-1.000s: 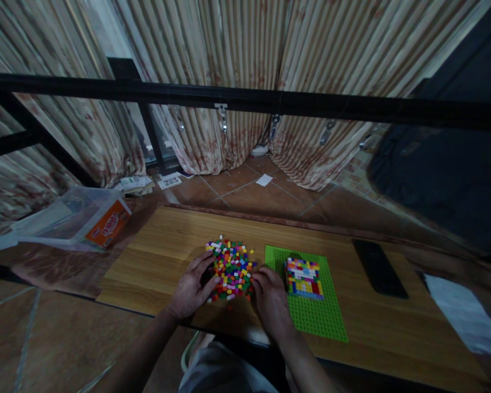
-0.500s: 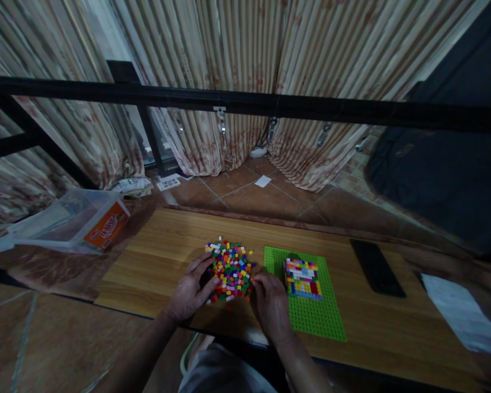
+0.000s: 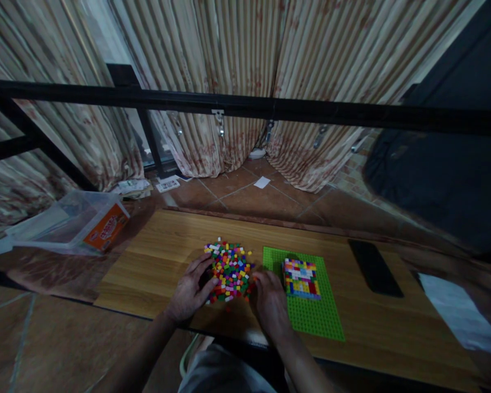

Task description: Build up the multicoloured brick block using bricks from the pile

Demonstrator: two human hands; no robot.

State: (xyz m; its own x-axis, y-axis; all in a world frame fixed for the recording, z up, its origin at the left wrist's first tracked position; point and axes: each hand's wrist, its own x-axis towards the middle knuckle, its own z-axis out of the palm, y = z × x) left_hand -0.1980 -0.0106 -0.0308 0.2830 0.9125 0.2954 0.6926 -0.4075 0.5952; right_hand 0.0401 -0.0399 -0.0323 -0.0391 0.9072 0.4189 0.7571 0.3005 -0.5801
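A heap of small toy building bricks (image 3: 231, 269) in many colours lies loose on the wooden tabletop. My left hand (image 3: 191, 289) rests against the heap's left side, thumb and fingers spread apart around its edge. At the right side of the heap, my right hand (image 3: 271, 304) has its thumb and forefinger pinched together on what looks like a small orange-red brick, mostly covered by the fingertips. To the right of that hand, a low multicoloured brick block (image 3: 301, 278) sits on a green studded baseplate (image 3: 317, 319).
A black phone-like slab (image 3: 375, 267) lies on the right of the table (image 3: 147, 262), with a white paper sheet (image 3: 462, 311) beyond it. Left of the table stands a clear plastic bin (image 3: 65, 229) with an orange label. A dark metal bar (image 3: 245, 103) crosses before the curtains.
My right fingertips have shifted slightly at the heap's edge, while my left hand keeps its place. The whole view has moved a little; the brick block looks the same.
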